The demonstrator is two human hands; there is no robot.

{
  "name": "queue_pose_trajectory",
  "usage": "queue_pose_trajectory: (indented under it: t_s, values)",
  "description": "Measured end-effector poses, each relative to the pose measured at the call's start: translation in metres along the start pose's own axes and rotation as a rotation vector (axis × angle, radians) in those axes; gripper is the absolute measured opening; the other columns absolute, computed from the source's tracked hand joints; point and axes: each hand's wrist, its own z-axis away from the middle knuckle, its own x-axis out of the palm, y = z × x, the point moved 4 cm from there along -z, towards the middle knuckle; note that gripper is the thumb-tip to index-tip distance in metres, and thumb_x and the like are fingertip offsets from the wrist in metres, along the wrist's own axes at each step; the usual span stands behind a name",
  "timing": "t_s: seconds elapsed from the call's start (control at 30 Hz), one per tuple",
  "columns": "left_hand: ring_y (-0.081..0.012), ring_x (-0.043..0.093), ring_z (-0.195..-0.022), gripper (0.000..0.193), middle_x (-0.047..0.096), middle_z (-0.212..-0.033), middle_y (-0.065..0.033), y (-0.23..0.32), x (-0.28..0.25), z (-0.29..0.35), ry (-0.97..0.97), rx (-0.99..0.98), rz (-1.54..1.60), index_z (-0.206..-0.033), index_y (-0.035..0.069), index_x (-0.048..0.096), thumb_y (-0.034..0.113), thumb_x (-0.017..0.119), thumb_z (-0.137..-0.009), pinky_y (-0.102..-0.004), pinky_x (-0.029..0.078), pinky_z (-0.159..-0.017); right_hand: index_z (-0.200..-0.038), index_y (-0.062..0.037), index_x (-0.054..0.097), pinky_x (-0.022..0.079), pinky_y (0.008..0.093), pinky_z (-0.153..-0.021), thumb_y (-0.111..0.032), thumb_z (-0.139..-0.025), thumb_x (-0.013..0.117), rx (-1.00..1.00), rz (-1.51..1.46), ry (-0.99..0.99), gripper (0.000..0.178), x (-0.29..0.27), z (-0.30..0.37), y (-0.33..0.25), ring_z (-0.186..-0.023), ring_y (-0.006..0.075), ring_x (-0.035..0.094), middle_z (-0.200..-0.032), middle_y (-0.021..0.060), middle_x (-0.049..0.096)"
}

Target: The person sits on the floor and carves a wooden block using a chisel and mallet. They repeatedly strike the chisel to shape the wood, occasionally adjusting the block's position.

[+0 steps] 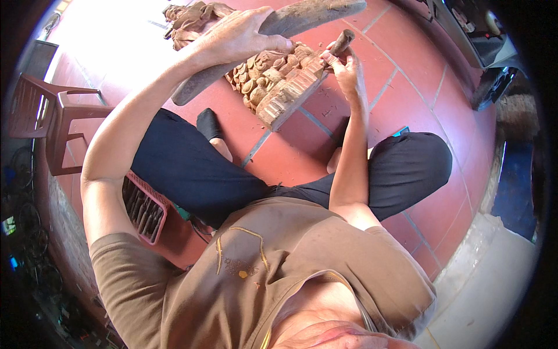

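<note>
A carved block of reddish-brown wood [276, 75], covered in rounded relief, lies on the tiles in front of my legs. My left hand [247, 38] is closed round a long, weathered wooden club [314, 14], raised over the carving and hiding part of it. At the block's right end, my right hand [346, 67] grips a chisel by its thick wooden handle [344, 39]. The chisel's blade is hidden by my fingers, so I cannot tell whether it touches the wood. Beyond the club, more carved wood [195, 20] shows.
A brown plastic chair [72, 113] stands at the left. Beside my left thigh, a pink basket [154, 235] holds several chisel-like tools. Small wood chips dot the red tile floor [418, 104]. A small blue-edged object [401, 132] lies by my right knee. A pale ledge [485, 264] runs along the right.
</note>
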Motion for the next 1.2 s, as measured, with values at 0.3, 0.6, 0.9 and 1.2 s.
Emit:
queue_pose_trajectory:
  t_s: [0.3, 0.6, 0.9, 1.2]
  values:
    - [-0.0353, 0.065, -0.085, 0.066, 0.064, -0.09, -0.0246, 0.018, -0.006, 0.001, 0.076, 0.126, -0.085, -0.113, -0.004, 0.053, 0.054, 0.066, -0.084, -0.0442, 0.049, -0.077, -0.105, -0.0054, 0.061, 0.049, 0.0253, -0.07, -0.016, -0.091, 0.068, 0.028, 0.038, -0.018, 0.019, 0.007, 0.001, 0.007, -0.078, 0.0075, 0.057, -0.086, -0.0019, 0.062]
    - [-0.0346, 0.063, -0.1, 0.079, 0.062, -0.106, -0.0272, 0.034, 0.003, -0.001, -0.133, 0.011, -0.095, -0.125, -0.004, 0.05, 0.059, 0.066, -0.081, -0.0426, 0.047, -0.089, -0.098, -0.0023, 0.062, 0.042, 0.0265, -0.06, -0.015, -0.087, 0.07, -0.053, 0.142, -0.038, 0.019, 0.012, -0.005, 0.012, -0.066, 0.0071, 0.051, -0.076, -0.0006, 0.062]
    - [-0.0361, 0.065, -0.079, 0.061, 0.064, -0.083, -0.0243, 0.043, -0.022, 0.005, 0.036, 0.075, 0.058, -0.112, -0.002, 0.052, 0.052, 0.065, -0.087, -0.044, 0.049, -0.072, -0.098, -0.0017, 0.061, 0.043, 0.0278, -0.062, -0.017, -0.089, 0.069, -0.066, 0.144, -0.025, 0.019, 0.013, -0.003, 0.01, -0.067, 0.009, 0.051, -0.076, 0.0002, 0.061]
    - [-0.041, 0.064, -0.096, 0.073, 0.063, -0.101, -0.0308, 0.016, 0.011, -0.006, 0.016, 0.181, -0.108, -0.117, -0.006, 0.055, 0.056, 0.067, -0.08, -0.0464, 0.049, -0.086, -0.099, -0.0035, 0.061, 0.044, 0.0263, -0.063, -0.016, -0.09, 0.068, -0.061, 0.14, -0.056, 0.017, 0.01, -0.006, 0.017, -0.069, 0.0067, 0.051, -0.078, -0.0011, 0.06]
